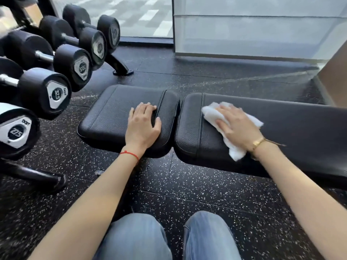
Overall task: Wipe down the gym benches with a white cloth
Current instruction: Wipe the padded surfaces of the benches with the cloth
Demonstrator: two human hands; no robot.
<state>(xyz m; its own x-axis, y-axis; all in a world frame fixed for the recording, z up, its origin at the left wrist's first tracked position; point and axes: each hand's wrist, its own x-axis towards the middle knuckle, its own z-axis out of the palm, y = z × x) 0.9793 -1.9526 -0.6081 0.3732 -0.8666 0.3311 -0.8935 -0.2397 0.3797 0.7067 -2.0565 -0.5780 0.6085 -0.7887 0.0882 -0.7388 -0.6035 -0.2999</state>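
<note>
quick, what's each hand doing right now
Left hand: open, fingers spread flat on the seat pad, holding nothing.
Right hand: open, fingers straight, pressing the white cloth onto the long pad.

A count of the gym corner

Two black bench pads [120, 117], one white cloth [212, 113], five dumbbells [56, 92] on the rack, two hands [142, 124].

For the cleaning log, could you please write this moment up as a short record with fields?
setting: gym floor, black speckled rubber
bench: short pad and long pad, black, end to end
cloth: white cloth on the long pad
right hand: right hand flat, presses the cloth
left hand: left hand rests on the short pad
nearby: dumbbells racked on the person's left
</note>
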